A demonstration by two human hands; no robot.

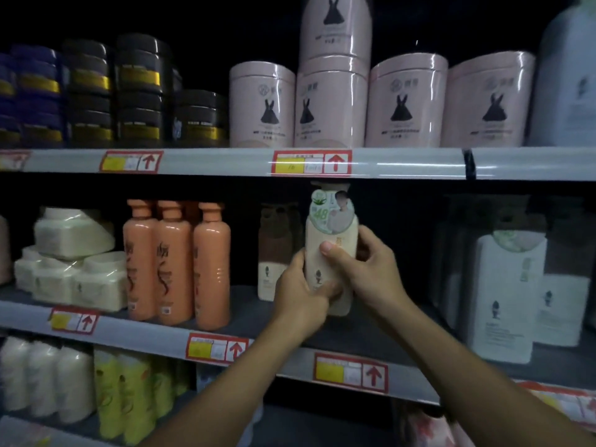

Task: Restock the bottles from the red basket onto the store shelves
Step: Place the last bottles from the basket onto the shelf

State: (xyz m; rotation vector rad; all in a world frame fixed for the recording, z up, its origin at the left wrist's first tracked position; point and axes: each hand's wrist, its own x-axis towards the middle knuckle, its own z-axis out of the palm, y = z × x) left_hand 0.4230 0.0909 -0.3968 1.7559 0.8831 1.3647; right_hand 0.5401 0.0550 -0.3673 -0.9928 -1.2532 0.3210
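— Fingers of both hands wrap one cream bottle: left hand low on the body, right hand higher, thumb pressed across the front label.

— Why two hands?

— Probably for control: the bottle stands upright, label forward, its cap just beneath the upper shelf edge, so clearance looks tight.

— Where does it sit?

— Over the middle shelf, in the gap beside a brown-and-cream bottle, right of the orange bottles. Whether its base touches the shelf, cannot tell. No red basket in view.
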